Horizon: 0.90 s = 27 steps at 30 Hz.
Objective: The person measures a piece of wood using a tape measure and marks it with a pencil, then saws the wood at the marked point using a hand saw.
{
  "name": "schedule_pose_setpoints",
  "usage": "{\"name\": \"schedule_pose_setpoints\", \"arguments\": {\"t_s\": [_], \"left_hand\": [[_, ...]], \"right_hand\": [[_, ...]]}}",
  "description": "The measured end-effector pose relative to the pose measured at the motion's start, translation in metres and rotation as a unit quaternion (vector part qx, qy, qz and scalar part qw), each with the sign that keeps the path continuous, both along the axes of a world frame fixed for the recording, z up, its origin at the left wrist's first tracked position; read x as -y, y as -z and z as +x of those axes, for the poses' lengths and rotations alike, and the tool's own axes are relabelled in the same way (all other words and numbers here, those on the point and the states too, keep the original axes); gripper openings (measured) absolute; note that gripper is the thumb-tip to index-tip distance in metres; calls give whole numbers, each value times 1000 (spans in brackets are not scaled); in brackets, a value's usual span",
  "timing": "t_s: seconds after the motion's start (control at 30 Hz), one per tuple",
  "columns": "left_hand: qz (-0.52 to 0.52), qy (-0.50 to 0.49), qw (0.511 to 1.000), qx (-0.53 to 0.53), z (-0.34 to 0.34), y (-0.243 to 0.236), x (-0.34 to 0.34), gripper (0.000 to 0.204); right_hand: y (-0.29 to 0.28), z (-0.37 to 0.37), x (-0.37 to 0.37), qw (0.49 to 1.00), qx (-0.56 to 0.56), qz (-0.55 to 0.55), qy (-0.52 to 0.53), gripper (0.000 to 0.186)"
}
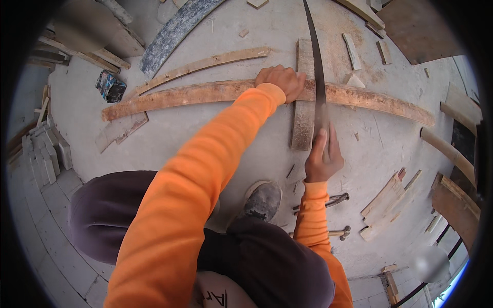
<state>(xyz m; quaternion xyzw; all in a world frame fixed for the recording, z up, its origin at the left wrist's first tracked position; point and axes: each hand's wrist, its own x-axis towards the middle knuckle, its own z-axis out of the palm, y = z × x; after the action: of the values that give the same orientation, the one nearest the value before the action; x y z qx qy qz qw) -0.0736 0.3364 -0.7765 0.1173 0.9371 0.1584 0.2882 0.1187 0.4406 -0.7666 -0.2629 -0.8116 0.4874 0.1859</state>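
Observation:
A long reddish wooden board (195, 93) lies crosswise over a short, thick block (301, 128). My left hand (280, 82) presses on the board just left of where it crosses the block, its fingers curled over it. My right hand (323, 154) grips a long, dark hand saw (317, 61) at its near end; the handle is hidden in the fingers. The saw's blade stretches away from me across the board, to the right of my left hand. Both forearms are in orange sleeves.
A thinner strip (208, 61), a mottled curved plank (174, 31) and a crumpled packet (109, 86) lie beyond. Hammers (336, 200) lie by my right arm, near scrap boards (385, 200). Stacked pale blocks (46, 151) stand at left, large panels (454, 205) at right. My shoe (259, 203) is below.

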Motion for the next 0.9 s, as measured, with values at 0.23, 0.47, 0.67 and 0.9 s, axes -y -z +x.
{"name": "schedule_pose_setpoints", "arguments": {"t_s": [0.23, 0.47, 0.67, 0.9], "left_hand": [[25, 8, 1000, -1, -5, -6, -4, 64], [-1, 11, 999, 42, -1, -5, 0, 62], [-9, 5, 999, 42, -3, -1, 10, 64], [-24, 49, 992, 113, -8, -39, -1, 67]], "right_hand": [[-15, 125, 2, 995, 13, 96, -25, 37], [5, 24, 1, 1000, -6, 13, 10, 33], [-1, 37, 10, 998, -7, 60, -20, 34], [-10, 139, 1, 996, 77, 35, -6, 36]]}}
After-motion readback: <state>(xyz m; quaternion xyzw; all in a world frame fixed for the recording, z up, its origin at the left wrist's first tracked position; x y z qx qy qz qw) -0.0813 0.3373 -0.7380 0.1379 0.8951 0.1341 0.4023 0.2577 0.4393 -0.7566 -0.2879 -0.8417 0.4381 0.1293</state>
